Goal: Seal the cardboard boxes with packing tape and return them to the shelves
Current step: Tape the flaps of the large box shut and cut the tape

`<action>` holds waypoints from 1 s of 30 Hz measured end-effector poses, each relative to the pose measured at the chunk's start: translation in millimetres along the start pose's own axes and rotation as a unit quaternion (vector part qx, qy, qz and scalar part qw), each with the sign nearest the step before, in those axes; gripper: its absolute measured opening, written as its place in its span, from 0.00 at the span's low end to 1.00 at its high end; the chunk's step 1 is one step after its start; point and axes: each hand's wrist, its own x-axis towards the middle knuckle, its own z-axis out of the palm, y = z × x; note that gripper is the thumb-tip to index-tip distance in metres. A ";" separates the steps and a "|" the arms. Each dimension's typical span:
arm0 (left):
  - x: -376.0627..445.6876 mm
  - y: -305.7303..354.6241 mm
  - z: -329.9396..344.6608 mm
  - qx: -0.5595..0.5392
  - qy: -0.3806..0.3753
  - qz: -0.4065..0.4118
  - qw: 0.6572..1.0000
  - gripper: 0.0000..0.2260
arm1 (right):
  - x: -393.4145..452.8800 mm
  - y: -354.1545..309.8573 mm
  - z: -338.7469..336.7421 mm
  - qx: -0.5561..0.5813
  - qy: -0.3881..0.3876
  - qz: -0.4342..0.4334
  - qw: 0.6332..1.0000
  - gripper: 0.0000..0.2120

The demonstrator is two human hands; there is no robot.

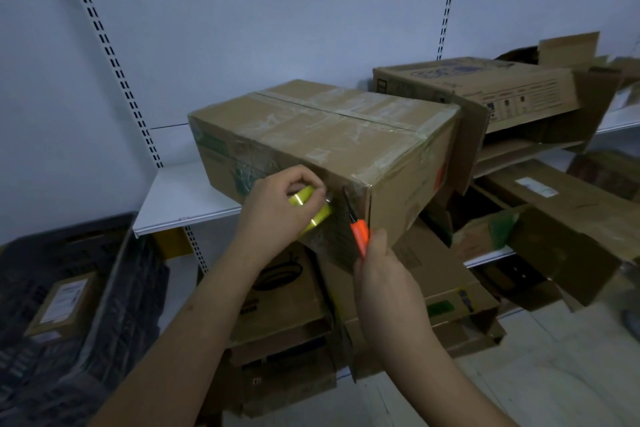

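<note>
Nearest, the right hand [379, 274] grips an orange cutter [358, 234] at the cardboard box's [322, 135] front face; beside it the left hand [277, 210] holds the yellow tape roll [311, 211] against that face. The step looks like severing the tape, so next the blade must cross the strip cleanly. The box sits on the white shelf [180, 198], overhanging its edge.

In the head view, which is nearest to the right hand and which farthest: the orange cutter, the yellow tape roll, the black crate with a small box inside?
1. Orange cutter: gripped by the right hand itself, at the taped box's near corner.
2. Yellow tape roll: to its left, held in the left hand.
3. Black crate: far left, low beside the shelf.
</note>
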 end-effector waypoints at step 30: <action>-59.7 -31.4 -30.0 -0.025 0.452 -0.226 0.863 0.04 | 71.3 -56.3 3.4 0.375 0.075 -0.290 0.877 0.20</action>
